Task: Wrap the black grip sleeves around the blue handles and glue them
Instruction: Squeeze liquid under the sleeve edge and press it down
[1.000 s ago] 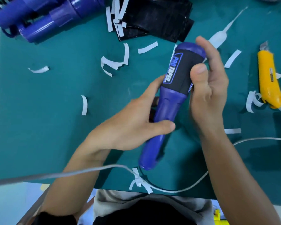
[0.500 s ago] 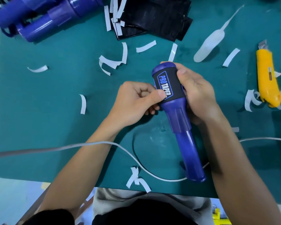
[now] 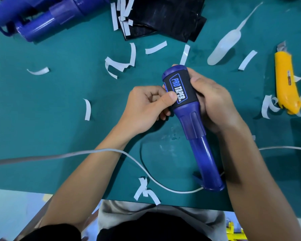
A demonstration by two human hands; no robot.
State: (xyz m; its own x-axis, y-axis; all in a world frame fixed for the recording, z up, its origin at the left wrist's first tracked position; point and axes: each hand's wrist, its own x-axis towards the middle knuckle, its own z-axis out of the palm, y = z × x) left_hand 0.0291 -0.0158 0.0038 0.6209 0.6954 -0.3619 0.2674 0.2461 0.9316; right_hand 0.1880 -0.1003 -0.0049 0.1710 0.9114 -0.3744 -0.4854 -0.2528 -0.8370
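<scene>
Teal tabletop, seen from above, strewn with offcuts: at its centre a person's two bare hands hold a blue handle wrapped at its far end in a black sleeve lettered "PRO TAPER". The right grip is clamped round the handle from the right, fingers curled over the sleeve's right side and the ribbed blue body just below it. The left grip is closed from the other side, thumb pressed on the sleeve's left edge beside the lettering and fingers curled in underneath. The handle lies on a slant between the two grips, its rounded cap pointing away from the person and its smooth, narrower shaft running back toward the tabletop's near edge, well clear of both grips, where its end sits over a loop of white cable that crosses the tabletop from left to right. White paper strips lie scattered all around. Beyond the hands to the right rests a translucent glue bottle with a long thin nozzle, and further right a yellow utility knife. At the far edge sits a stack of black sheets, with other handles piled in the far left corner.
</scene>
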